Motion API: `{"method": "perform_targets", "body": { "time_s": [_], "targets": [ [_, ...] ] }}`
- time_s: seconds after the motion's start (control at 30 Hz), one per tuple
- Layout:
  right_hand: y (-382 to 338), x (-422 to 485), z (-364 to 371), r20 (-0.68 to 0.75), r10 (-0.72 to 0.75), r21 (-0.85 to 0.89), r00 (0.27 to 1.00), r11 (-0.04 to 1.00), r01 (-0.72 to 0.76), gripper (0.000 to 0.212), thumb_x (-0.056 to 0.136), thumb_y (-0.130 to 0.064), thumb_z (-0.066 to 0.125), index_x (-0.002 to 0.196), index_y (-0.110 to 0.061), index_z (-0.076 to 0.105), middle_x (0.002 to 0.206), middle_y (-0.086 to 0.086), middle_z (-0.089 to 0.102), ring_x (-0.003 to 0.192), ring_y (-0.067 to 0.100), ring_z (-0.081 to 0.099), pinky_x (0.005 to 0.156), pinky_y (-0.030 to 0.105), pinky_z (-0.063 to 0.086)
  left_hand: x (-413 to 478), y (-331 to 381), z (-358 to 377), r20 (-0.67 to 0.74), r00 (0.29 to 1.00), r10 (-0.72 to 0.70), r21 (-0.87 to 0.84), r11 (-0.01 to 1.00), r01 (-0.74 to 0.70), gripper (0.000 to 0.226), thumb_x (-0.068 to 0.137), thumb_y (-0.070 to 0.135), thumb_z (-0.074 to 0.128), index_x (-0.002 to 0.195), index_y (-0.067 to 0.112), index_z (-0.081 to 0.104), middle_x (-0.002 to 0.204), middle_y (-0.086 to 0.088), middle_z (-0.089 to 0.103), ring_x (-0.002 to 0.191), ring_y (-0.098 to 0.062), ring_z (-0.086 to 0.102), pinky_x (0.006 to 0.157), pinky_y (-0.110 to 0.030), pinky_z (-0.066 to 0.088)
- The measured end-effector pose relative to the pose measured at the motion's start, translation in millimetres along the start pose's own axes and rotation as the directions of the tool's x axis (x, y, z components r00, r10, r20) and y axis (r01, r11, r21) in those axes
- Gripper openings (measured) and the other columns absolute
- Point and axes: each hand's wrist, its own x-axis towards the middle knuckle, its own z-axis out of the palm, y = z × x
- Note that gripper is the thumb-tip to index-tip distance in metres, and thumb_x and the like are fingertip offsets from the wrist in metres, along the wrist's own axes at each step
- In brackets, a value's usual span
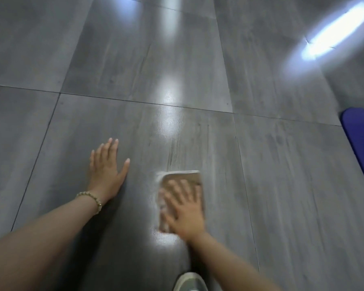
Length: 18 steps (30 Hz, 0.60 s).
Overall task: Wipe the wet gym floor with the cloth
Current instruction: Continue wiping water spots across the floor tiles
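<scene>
GRIP: right hand [185, 208] spread flat, fingers straight, pressing the cloth [182, 176]; nothing pinched | BRACE: left hand [106, 171] open, palm on the floor [282, 164], at the cloth's 9 o'clock | STEP: probably mid-wipe; hand blurred | NEXT: likely a push toward the 12 o'clock streaks [173, 153]; needs even downward pressure

Blue mat [361, 148]: right edge, mid-distance. Rounded far-left corner shows, rest cut off by the frame. Deep blue-violet.
Shoe [190, 282]: nearest edge, right of centre. Pale grey-green toe only, blurred.
Beaded bracelet [91, 200]: near left, one strand of small pale gold beads.
Strip-light glare [337, 28]: far right, long, slanted, blue-white.
Softer glare patches [170, 95]: centre, strung near to far.
</scene>
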Motion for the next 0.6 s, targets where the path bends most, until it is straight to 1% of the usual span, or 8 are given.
{"method": "perform_targets", "body": {
  "time_s": [0.03, 0.1, 0.17, 0.23, 0.3, 0.37, 0.47, 0.6],
  "targets": [
    [27, -3, -5, -0.032, 0.264, 0.018, 0.964, 0.965, -0.263, 0.054, 0.088, -0.060, 0.030, 0.141, -0.047, 0.033, 0.154, -0.008, 0.026, 0.144, 0.028, 0.014, 0.113, 0.053, 0.000, -2, -3, -4, -0.006, 1.000, -0.004, -0.002, 1.000, 0.004, 0.074, 0.085, 0.053, 0.021, 0.146, 0.011, 0.015, 0.154, -0.010, 0.014, 0.141, -0.027, 0.010, 0.115, -0.040, 0.000],
    [67, -4, -20, -0.012, 0.702, 0.103, 0.712, 0.709, -0.698, 0.054, 0.091, -0.060, 0.025, 0.144, -0.049, 0.020, 0.158, -0.008, 0.013, 0.146, 0.027, 0.001, 0.113, 0.056, -0.004, -7, -10, -9, -0.015, 1.000, -0.001, 0.021, 1.000, 0.001, 0.070, 0.089, 0.050, 0.024, 0.146, 0.010, 0.015, 0.154, -0.011, 0.014, 0.141, -0.028, 0.010, 0.115, -0.040, 0.001],
    [67, 7, -26, 0.065, 0.839, 0.152, 0.539, 0.526, -0.837, 0.053, 0.095, -0.056, 0.025, 0.145, -0.047, 0.010, 0.159, -0.008, 0.004, 0.145, 0.026, -0.008, 0.112, 0.060, -0.005, -14, -20, -11, -0.004, 1.000, -0.018, 0.041, 0.999, 0.018, 0.064, 0.095, 0.044, 0.031, 0.146, 0.009, 0.015, 0.154, -0.012, 0.013, 0.141, -0.028, 0.010, 0.116, -0.041, 0.001],
    [35, 23, -20, 0.051, 0.733, 0.112, 0.678, 0.671, -0.733, 0.054, 0.095, -0.056, 0.019, 0.146, -0.046, 0.009, 0.159, -0.008, 0.000, 0.145, 0.026, -0.011, 0.111, 0.059, -0.011, -17, -24, -11, 0.014, 1.000, -0.018, 0.040, 0.999, 0.017, 0.062, 0.095, 0.038, 0.037, 0.146, 0.008, 0.016, 0.153, -0.012, 0.014, 0.141, -0.029, 0.010, 0.116, -0.042, 0.000],
    [-11, 27, -8, 0.036, 0.434, 0.086, 0.900, 0.896, -0.435, 0.056, 0.092, -0.058, 0.018, 0.146, -0.046, 0.015, 0.158, -0.008, 0.008, 0.146, 0.029, -0.004, 0.111, 0.057, -0.013, -20, -24, -10, 0.040, 0.999, 0.004, 0.069, 0.998, -0.007, 0.063, 0.095, 0.041, 0.035, 0.145, 0.008, 0.018, 0.152, -0.013, 0.017, 0.140, -0.029, 0.012, 0.115, -0.041, 0.001],
    [-42, 16, -1, 0.048, 0.124, 0.052, 0.991, 0.991, -0.126, 0.054, 0.092, -0.057, 0.025, 0.143, -0.044, 0.028, 0.155, -0.006, 0.025, 0.145, 0.031, 0.012, 0.110, 0.058, -0.002, -22, -23, -10, 0.064, 0.997, 0.032, 0.096, 0.995, -0.038, 0.065, 0.093, 0.045, 0.030, 0.145, 0.009, 0.018, 0.152, -0.012, 0.017, 0.140, -0.028, 0.012, 0.115, -0.040, -0.001],
    [-14, 15, -2, 0.052, 0.072, 0.025, 0.996, 0.997, -0.074, 0.054, 0.090, -0.060, 0.027, 0.141, -0.045, 0.034, 0.153, -0.008, 0.030, 0.144, 0.026, 0.019, 0.111, 0.055, 0.003, -19, -20, -12, 0.052, 0.997, 0.055, 0.080, 0.995, -0.059, 0.061, 0.096, 0.040, 0.035, 0.145, 0.009, 0.017, 0.152, -0.011, 0.016, 0.140, -0.027, 0.010, 0.116, -0.040, 0.000],
    [52, 14, -19, 0.078, 0.638, 0.067, 0.766, 0.763, -0.643, 0.063, 0.086, -0.069, 0.019, 0.145, -0.048, 0.015, 0.159, -0.007, 0.005, 0.146, 0.026, -0.005, 0.113, 0.053, -0.010, -16, -20, -17, 0.018, 1.000, 0.005, 0.034, 0.999, -0.006, 0.061, 0.095, 0.036, 0.037, 0.145, 0.008, 0.016, 0.153, -0.011, 0.015, 0.141, -0.027, 0.009, 0.116, -0.040, -0.001]
  ]
}}
